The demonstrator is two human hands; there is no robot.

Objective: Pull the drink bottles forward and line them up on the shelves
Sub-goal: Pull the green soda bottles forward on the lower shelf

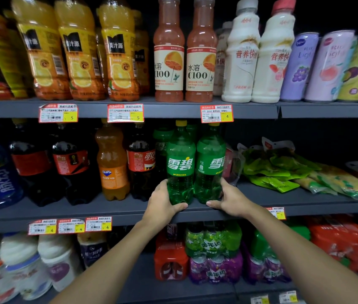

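Two green Sprite bottles stand upright side by side at the front edge of the middle shelf point(108, 210). My left hand point(162, 202) grips the base of the left Sprite bottle point(180, 163), thumb across its front. My right hand point(228, 200) grips the base of the right Sprite bottle point(210, 161) from its right side. More green bottles point(161, 141) stand behind them. To the left are a cola bottle point(140, 163), an orange Fanta bottle point(112, 163) and two more cola bottles point(70, 163).
Green snack pouches point(283, 170) lie on the middle shelf right of the Sprite. The top shelf holds orange juice bottles point(119, 51), C100 bottles point(169, 58), white milk drinks point(241, 55) and cans point(301, 66). Multipacks point(213, 251) and white jugs point(20, 260) fill the bottom shelf.
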